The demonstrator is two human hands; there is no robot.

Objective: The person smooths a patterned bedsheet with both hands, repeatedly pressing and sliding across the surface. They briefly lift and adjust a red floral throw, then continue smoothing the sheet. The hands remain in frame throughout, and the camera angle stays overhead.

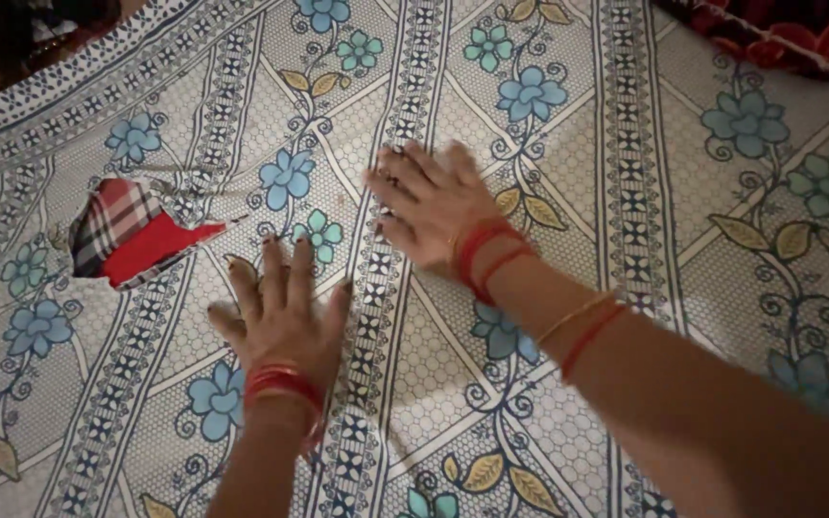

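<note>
both hands lie flat with fingers spread wide, gripping nothing, palms pressed down on the bedsheet (626, 192). left hand (285, 312) rests on the cloth with its fingers pointing up the frame, thumb out to the side, red bangles at the wrist. right hand (429, 206) lies just above and to the right of it, fingers pointing toward the left, apart from the left hand, with red bangles at its wrist and a thin gold bangle and a red one further up the forearm. the sheet is pale, printed with blue flowers, yellow-brown leaves and dark patterned bands running diagonally, and it covers nearly the whole view beneath the hands. to the left of the left hand, near but not touching it, a hole (131, 235) in the sheet shows red and checked cloth underneath. at the top right edge lies a dark red patterned cloth (779, 34), well apart from both hands.
</note>
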